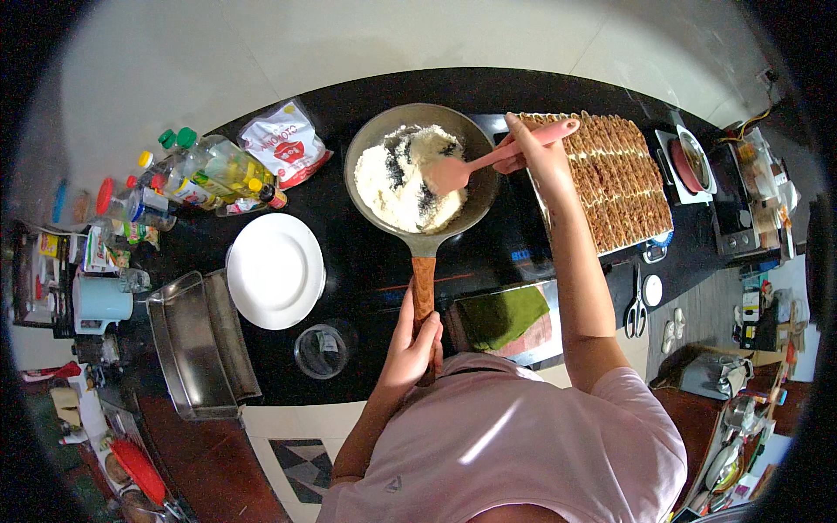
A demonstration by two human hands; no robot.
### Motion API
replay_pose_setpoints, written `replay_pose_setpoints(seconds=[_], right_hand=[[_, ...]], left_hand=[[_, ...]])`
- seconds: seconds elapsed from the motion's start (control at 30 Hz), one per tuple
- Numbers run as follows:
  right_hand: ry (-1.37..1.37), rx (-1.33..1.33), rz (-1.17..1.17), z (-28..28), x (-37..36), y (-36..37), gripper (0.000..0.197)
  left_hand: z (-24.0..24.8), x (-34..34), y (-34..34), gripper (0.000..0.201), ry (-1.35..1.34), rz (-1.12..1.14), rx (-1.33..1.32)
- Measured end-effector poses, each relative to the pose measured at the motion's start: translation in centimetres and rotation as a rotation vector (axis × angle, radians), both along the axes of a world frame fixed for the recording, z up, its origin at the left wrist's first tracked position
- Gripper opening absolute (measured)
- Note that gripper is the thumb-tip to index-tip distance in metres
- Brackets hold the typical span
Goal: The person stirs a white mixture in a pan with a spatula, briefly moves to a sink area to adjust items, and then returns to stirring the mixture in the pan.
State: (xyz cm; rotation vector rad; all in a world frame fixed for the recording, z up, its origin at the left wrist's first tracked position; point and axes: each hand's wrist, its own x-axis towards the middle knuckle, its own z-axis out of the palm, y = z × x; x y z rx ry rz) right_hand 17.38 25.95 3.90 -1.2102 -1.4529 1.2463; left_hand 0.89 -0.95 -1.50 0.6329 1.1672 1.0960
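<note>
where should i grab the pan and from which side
The pan is probably best held by its wooden handle, from the near side, where the left hand grips it: that long, straight part points toward the view's lower edge, while the round body holds white powder.

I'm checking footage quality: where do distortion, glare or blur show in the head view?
In the head view, the black counter's far edge bows into an arc and the corners fall to black; in the head view, a bright streak of light crosses the pink shirt; in the head view, the pink spatula head looks soft, perhaps from motion.
</note>
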Motion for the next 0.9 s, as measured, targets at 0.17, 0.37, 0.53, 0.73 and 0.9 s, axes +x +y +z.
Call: replay_pose_setpoints(seconds=[0.17, 0.37, 0.53, 0.73, 0.9], right_hand=[[0.041, -0.050, 0.036, 1.5, -3.8, -2.5, 0.044], [0.105, -0.008, -0.008, -2.5, -5.9, -1.0, 0.037], [0.068, 0.067, -0.103, -1.1, -2.0, 1.2, 0.041], [-0.145, 0.288, -0.200, 1.2, -1.4, 0.3, 0.044], [-0.483, 0.584, -0.161, -0.4, -5.7, -1.9, 0.045]], left_hand=[[0.2, -0.2, -0.1, 0.064, -0.024, -0.001, -0.013], [0.5, -0.2, 0.0, 0.064, 0.012, -0.012, -0.005], [-0.7, -0.1, 0.0, 0.063, 0.063, -0.004, 0.077], [0.5, -0.2, 0.0, 0.064, 0.007, -0.012, 0.016], [-1.0, 0.0, 0.1, 0.063, 0.040, 0.002, 0.091]])
